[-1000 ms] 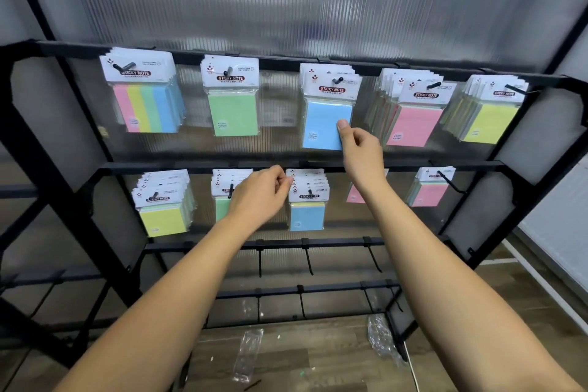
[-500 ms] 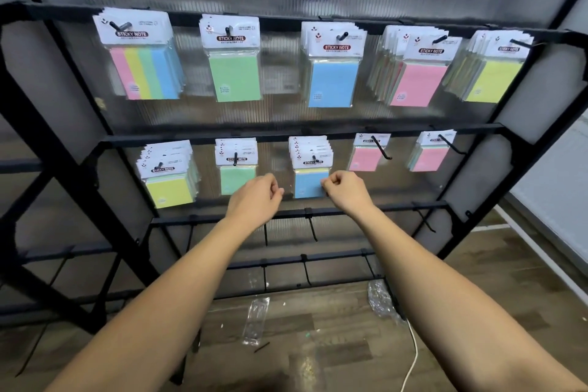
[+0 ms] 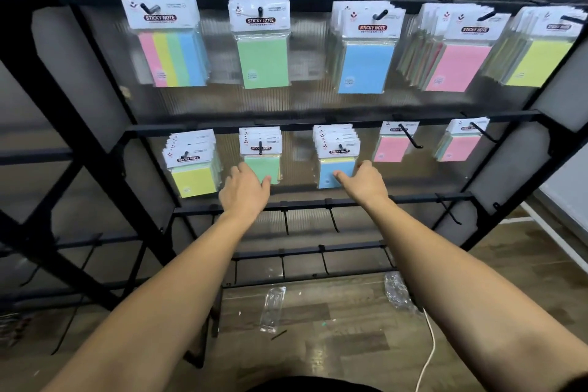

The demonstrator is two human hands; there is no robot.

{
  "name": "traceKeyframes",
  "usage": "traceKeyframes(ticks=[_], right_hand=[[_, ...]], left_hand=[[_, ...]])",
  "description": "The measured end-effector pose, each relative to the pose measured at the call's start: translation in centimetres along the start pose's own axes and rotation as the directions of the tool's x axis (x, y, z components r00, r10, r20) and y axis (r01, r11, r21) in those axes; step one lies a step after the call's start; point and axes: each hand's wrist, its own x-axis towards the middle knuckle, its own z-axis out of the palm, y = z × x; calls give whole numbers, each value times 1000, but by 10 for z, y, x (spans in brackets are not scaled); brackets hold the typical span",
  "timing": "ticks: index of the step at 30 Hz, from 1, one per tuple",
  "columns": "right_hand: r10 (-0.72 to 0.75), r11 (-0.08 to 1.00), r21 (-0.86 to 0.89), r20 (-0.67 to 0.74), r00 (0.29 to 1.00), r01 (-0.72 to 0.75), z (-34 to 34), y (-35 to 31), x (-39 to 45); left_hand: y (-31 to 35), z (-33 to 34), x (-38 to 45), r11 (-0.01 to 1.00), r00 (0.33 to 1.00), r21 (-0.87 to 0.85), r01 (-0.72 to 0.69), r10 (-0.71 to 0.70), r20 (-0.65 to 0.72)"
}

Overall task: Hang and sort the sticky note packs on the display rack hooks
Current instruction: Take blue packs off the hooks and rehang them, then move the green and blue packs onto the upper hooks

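On the black display rack [image 3: 95, 149], the middle rail carries, from its left end, small yellow packs [image 3: 192, 180], small green packs [image 3: 261, 154], small blue packs [image 3: 337, 165] and two hooks of small pink packs [image 3: 392, 148]; the left hand [image 3: 243, 192] reaches to the green packs, thumb against their lower edge, other fingers loosely curled; the right hand [image 3: 362, 183] reaches to the blue packs, thumb on the front one, a finger at its right edge; whether either pinches cannot be told; larger packs fill the top rail.
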Motion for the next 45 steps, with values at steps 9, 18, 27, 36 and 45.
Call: traceKeyframes(ticks=[9, 18, 27, 36, 45], right_hand=[[35, 999, -2, 25, 999, -35, 8, 1, 8], [9, 999, 32, 26, 1000, -10, 4, 4, 0], [-107, 986, 121, -29, 994, 110, -3, 13, -31], [-143, 954, 235, -183, 973, 184, -7, 15, -64], [-237, 897, 316, -244, 940, 308, -27, 11, -94]], left_hand=[[-6, 9, 25, 996, 996, -17, 86, -85, 16], [-6, 13, 16, 999, 999, -35, 34, -34, 14], [-16, 9, -12, 991, 998, -113, -65, 62, -29], [-19, -9, -54, 963, 993, -247, -105, 91, -69], [-9, -29, -74, 913, 969, -327, -244, 242, -47]])
